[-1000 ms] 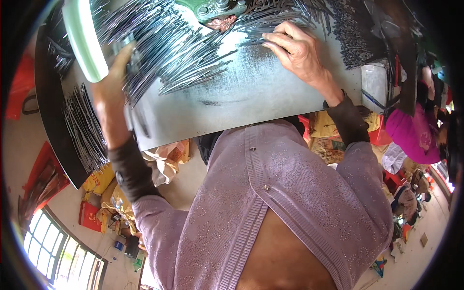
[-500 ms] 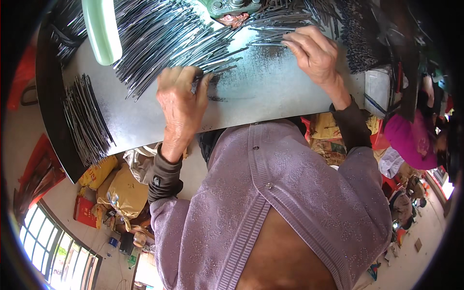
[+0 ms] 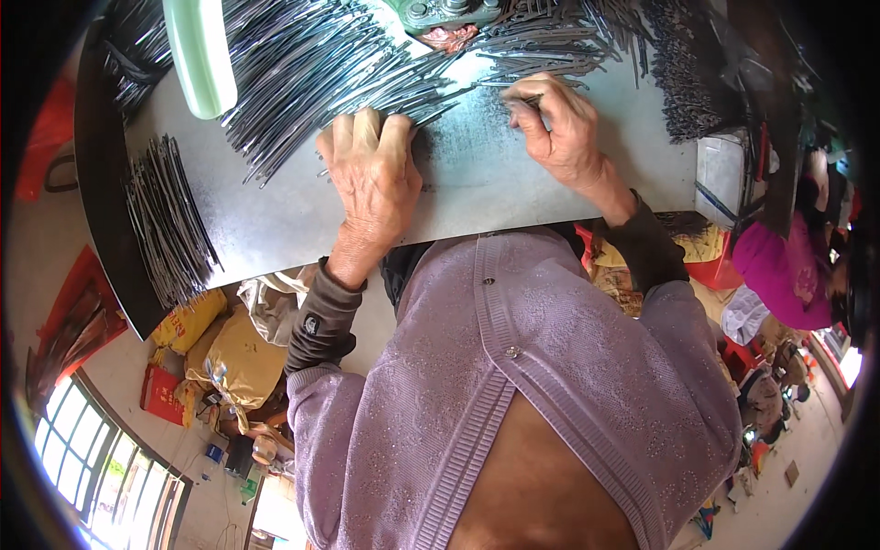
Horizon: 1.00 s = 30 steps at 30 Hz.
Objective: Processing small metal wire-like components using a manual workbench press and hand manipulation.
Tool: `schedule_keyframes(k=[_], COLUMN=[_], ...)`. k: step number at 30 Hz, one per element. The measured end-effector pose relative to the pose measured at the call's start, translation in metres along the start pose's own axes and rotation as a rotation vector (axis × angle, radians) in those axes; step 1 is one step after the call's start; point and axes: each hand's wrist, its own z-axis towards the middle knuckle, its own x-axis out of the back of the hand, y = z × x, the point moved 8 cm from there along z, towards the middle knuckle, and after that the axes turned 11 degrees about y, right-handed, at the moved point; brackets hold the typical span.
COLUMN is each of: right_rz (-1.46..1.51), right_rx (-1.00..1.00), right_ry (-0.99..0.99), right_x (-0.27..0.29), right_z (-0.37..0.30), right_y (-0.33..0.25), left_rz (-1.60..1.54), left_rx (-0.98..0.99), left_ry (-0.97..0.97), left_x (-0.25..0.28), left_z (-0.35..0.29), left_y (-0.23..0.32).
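Observation:
A broad pile of thin, dark, wire-like strips [image 3: 302, 101] lies fanned across the metal worktop [image 3: 458, 197]. My left hand [image 3: 371, 174] is at the pile's near right edge, fingers bent down against the strips. Its fingertips are hidden, so what they grip does not show. My right hand [image 3: 559, 128] is closed in a pinch over the worktop, thumb against fingers. Whatever is between them is too small to make out. Just beyond it lies a smaller heap of short dark strips [image 3: 541, 50]. A green machine part with bolts [image 3: 449, 14] stands between the two piles.
A pale green curved bar [image 3: 202, 64] hangs over the pile. A separate bundle of strips [image 3: 170, 220] lies at the worktop's left end. On the right are a dense dark stack [image 3: 687, 82] and a whitish box [image 3: 721, 170]. Sacks [image 3: 238, 353] stand below left.
My right hand has moved left and slightly nearer, away from the short strips. My left hand has shifted a little right, and its thumb no longer shows beside the fingers.

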Motion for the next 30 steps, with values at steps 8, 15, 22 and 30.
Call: schedule_keyframes(k=[8,15,22,30], right_rz=[0.061,0.371,0.271,0.351], right_rx=[-0.192,-0.582,-0.516,-0.528], right_ry=[-0.102,-0.156,-0.111,-0.032], right_x=[-0.009,-0.039,-0.034,-0.036], right_z=[0.007,0.015,0.036,0.043], right_y=[-0.002,-0.003,0.002,0.011], left_rz=[-0.209,-0.478,-0.495,-0.535], left_rx=[0.04,0.186,0.178,0.154], left_ry=[0.075,0.107,0.181,0.228], left_x=[0.014,0.003,-0.01,-0.007], left_z=[0.013,0.057,0.065,0.066], left_y=[0.001,-0.012,-0.017,-0.013])
